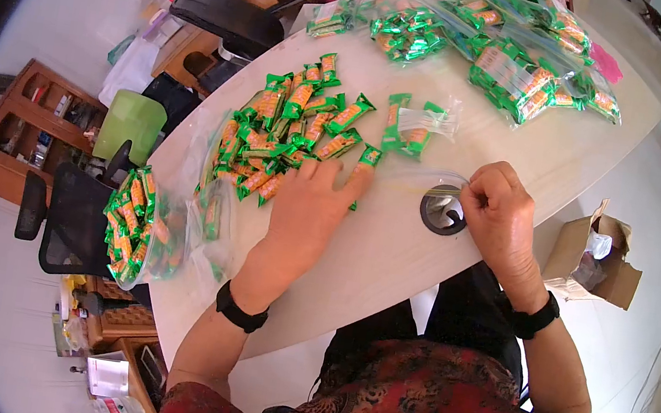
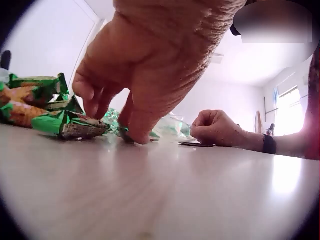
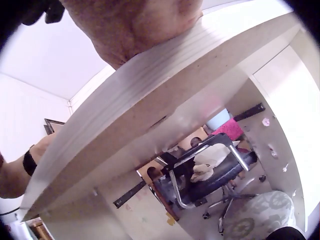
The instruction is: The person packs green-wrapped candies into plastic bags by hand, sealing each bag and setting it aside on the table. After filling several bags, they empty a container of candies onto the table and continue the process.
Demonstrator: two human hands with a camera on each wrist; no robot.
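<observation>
Green-and-orange wrapped packets [image 1: 295,129] lie in a loose pile on the table. My left hand [image 1: 304,211] reaches to the pile's near side, fingers spread and pointing down; its thumb lies against a single packet [image 1: 369,158]. In the left wrist view, the left hand's [image 2: 150,65] fingertips come down at the table beside a packet [image 2: 75,125]. My right hand [image 1: 504,220], fingers curled, pinches the edge of a clear plastic bag [image 1: 416,177] above a round table grommet [image 1: 434,213]. Two packets [image 1: 417,138] lie under clear plastic beyond that bag. The right wrist view shows only part of the right hand [image 3: 135,25].
Filled clear bags [image 1: 512,80] cover the table's far side. Another bag of packets [image 1: 127,223] is at the left edge, near a black chair [image 1: 71,228]. An open cardboard box [image 1: 597,255] stands on the floor at right. The table edge [image 3: 150,110] shows in the right wrist view.
</observation>
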